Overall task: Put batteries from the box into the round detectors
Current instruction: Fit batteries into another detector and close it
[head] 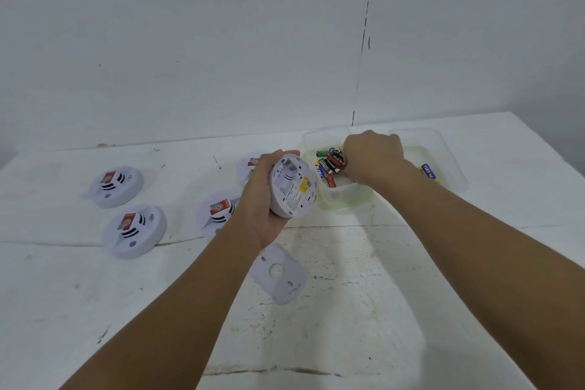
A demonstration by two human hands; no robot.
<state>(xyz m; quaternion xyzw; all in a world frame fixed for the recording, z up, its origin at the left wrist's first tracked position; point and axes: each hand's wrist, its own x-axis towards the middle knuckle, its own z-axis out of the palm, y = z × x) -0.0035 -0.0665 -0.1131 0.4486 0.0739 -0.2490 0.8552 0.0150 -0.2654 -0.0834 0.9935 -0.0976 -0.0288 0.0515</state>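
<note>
- Left hand (264,199) grips a round detector (292,186) above the table (348,310), tipped on edge, its open back and bare battery bay turned toward the box.
- Right hand (370,157) is down inside the clear plastic box (335,196), fingers curled in among the batteries (329,165). Whether it has actually pinched one, I cannot tell; the fingertips are hidden.
- A loose backplate (280,272) lies flat on the table just below the held detector, likely its cover.
- Four more detectors sit face-up to the left, among them the far-left detector (115,187); one is half hidden behind the left hand.
- The box lid (443,152) rests behind the right wrist with a stray battery (429,171) on it.
- Handling call: those cells look small, smooth, rigid and prone to roll, so a thumb-and-finger pinch around the middle of the barrel seems best.
- The detector shell looks light, hard plastic; holding it by the rim, as now, keeps the bay clear.
</note>
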